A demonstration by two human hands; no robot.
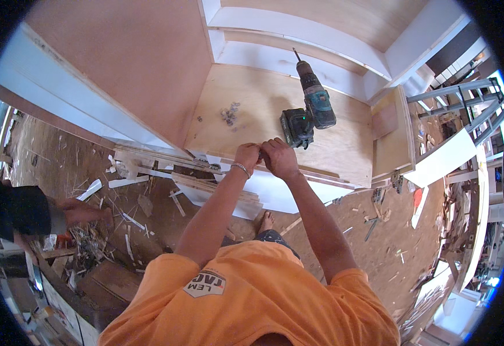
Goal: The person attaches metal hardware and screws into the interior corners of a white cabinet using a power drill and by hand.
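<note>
Fingers: those of the left hand (246, 157) and right hand (279, 158) are pinched together over something small; what is gripped cannot be told.
Place: both hands are held at the front edge of the pale plywood panel (252, 115), which serves as the bench.
Nearby: a teal and black cordless drill (309, 106) is laid on the panel just beyond the hands; a small heap of grey screws (229, 112) is seen to its left.
Beyond: a floor of offcuts and white strips (119, 202) is littered below; a crouching person (15, 210) is seen at the left.
Risk: the small piece could be dropped from the pinch into the debris and lost; the drill could be knocked by a wrist.
</note>
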